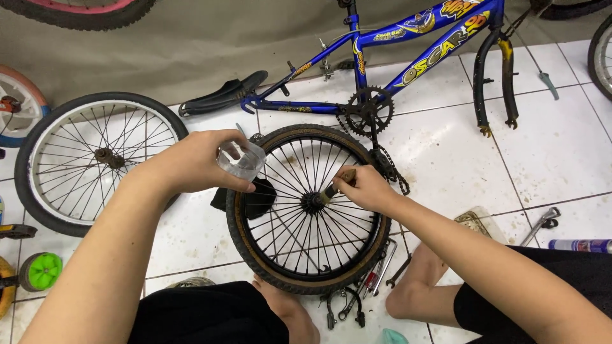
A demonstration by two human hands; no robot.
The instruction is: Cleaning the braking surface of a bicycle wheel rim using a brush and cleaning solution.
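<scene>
Your left hand [191, 162] curls round a small clear plastic cup [241, 159] above the black spoked bike wheel [309, 207] w/ tan sidewall, right hand [366, 189] pinching a small wooden-handled brush [336, 186] at its hub.

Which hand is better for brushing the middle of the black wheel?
The right hand, probably. It holds a small brush whose tip is right at the hub of the black wheel. The left hand is busy holding a clear cup up beside the rim.
</scene>
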